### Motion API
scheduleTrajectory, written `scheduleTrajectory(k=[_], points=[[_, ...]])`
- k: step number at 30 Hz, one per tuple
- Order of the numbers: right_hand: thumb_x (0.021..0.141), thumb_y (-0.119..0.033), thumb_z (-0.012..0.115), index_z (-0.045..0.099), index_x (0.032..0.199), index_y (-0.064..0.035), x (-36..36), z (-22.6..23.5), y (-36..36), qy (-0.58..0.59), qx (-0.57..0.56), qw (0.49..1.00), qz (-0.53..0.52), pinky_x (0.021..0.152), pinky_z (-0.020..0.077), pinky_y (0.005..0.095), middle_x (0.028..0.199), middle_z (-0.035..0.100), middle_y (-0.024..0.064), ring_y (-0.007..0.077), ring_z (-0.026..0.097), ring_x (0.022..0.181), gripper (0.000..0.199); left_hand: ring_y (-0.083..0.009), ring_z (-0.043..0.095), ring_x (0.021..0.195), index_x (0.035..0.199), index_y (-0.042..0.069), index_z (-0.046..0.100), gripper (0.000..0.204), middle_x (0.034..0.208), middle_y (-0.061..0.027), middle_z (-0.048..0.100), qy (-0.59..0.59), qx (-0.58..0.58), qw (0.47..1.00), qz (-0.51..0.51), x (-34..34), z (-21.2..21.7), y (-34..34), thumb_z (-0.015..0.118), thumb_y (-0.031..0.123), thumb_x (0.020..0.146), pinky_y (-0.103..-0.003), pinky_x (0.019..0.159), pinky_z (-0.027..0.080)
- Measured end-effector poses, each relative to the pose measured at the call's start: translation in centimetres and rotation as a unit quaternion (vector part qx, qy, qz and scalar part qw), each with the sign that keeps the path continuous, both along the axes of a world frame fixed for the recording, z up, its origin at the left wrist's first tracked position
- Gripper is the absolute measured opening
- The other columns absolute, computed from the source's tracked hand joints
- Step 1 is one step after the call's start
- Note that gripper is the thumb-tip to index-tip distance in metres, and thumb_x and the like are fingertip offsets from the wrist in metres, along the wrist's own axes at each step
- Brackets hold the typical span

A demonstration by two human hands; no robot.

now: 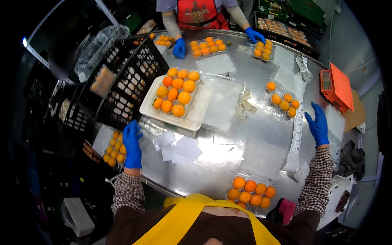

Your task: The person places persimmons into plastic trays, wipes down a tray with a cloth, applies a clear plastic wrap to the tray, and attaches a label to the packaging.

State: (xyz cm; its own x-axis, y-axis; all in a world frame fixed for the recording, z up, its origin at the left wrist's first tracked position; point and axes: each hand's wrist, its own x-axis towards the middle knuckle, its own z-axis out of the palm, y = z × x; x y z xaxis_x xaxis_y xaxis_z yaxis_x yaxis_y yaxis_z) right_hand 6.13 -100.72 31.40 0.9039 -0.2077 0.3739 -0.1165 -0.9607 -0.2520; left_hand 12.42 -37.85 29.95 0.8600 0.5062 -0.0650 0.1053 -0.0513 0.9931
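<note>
Right now the person is standing at a shiny metal table (pixel 228 134), packing small orange fruit into clear plastic trays. The left hand (pixel 132 143), in a blue glove, is resting flat and loose with the fingers spread, gripping nothing, just beside a filled fruit tray (pixel 113 148) sitting at the table's near left edge; its fingertips are almost touching the foot of a black plastic crate (pixel 126 81) leaning just beyond it. The right hand (pixel 318 124), also gloved in blue, is hovering open with the fingers straight and holding nothing, just right of a long strip of labels (pixel 297 130) and a little nearer than a part-filled tray (pixel 282 99) of loose fruit. Ahead of and between both hands, a white tray (pixel 176 96) heaped with fruit is sitting on the table, and a full pack (pixel 250 191) is lying close to the person's body. Judging by this, a finished pack is being set aside while the right hand is heading for a label or the part-filled tray; the next move is probably calling for a light pinch on the thin strip. Across the table, a co-worker's gloved hands (pixel 179 48) are working on more packs (pixel 207 46), and an orange scale (pixel 337 85) is standing beyond the right hand.
</note>
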Motion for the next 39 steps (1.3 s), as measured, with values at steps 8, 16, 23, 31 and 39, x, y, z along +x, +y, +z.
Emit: scheduleTrajectory(k=[8, 16, 23, 31, 39], points=[[0.081, -0.026, 0.063, 0.034, 0.132, -0.0045, 1.2, -0.2, 17.4, 0.121, 0.304, 0.941, 0.084, 0.091, 0.0390, 0.0315, 0.124, 0.046, 0.0156, 0.0233, 0.048, 0.110, 0.062, -0.0140, 0.056, 0.090, 0.115, 0.007, 0.052, 0.031, 0.103, -0.0055, 0.056, -0.059, -0.088, 0.994, -0.025, 0.4, -2.1, 5.0, 0.051, 0.024, 0.089, -0.025, 0.071, 0.046], [0.087, -0.042, 0.048, 0.029, 0.134, -0.0091, -0.1, -2.9, 25.9, 0.101, 0.640, 0.760, -0.039, 0.083, 0.0450, 0.0323, 0.122, 0.046, 0.0147, 0.0238, 0.055, 0.098, 0.060, -0.0139, 0.056, 0.090, 0.114, 0.005, 0.053, 0.031, 0.103, -0.0059, 0.057, -0.073, -0.146, 0.985, -0.056, 1.4, -2.7, 9.2, 0.049, 0.025, 0.090, -0.025, 0.074, 0.046], [0.081, -0.054, 0.051, 0.022, 0.133, -0.0026, 0.3, -4.6, 31.0, -0.033, 0.774, 0.615, -0.149, 0.086, 0.0429, 0.0386, 0.125, 0.038, 0.0194, 0.0283, 0.049, 0.107, 0.079, -0.0147, 0.055, 0.093, 0.117, 0.006, 0.051, 0.033, 0.107, -0.0065, 0.056, -0.134, -0.158, 0.960, -0.187, 8.5, -2.5, 8.4, 0.048, 0.025, 0.091, -0.025, 0.074, 0.045], [0.079, -0.044, 0.060, 0.030, 0.123, -0.0038, 1.9, -5.8, 34.8, -0.087, 0.861, 0.482, -0.135, 0.091, 0.0405, 0.0435, 0.124, 0.039, 0.0160, 0.0320, 0.044, 0.113, 0.067, -0.0188, 0.053, 0.093, 0.119, 0.006, 0.044, 0.060, 0.102, -0.0078, 0.054, 0.085, -0.159, 0.918, -0.353, 17.1, -2.0, 1.6, 0.052, 0.052, 0.082, -0.032, 0.079, 0.044], [0.089, -0.027, 0.047, 0.049, 0.095, -0.0053, 5.5, -5.2, 33.3, -0.134, 0.820, 0.536, -0.148, 0.081, 0.0473, 0.0419, 0.091, 0.053, 0.0085, 0.0233, 0.056, 0.086, 0.023, -0.0220, 0.053, 0.089, 0.123, 0.008, 0.041, 0.061, 0.102, -0.0127, 0.052, 0.167, -0.197, 0.844, -0.470, 19.8, -1.9, -1.7, 0.047, 0.054, 0.083, -0.037, 0.074, 0.047]])
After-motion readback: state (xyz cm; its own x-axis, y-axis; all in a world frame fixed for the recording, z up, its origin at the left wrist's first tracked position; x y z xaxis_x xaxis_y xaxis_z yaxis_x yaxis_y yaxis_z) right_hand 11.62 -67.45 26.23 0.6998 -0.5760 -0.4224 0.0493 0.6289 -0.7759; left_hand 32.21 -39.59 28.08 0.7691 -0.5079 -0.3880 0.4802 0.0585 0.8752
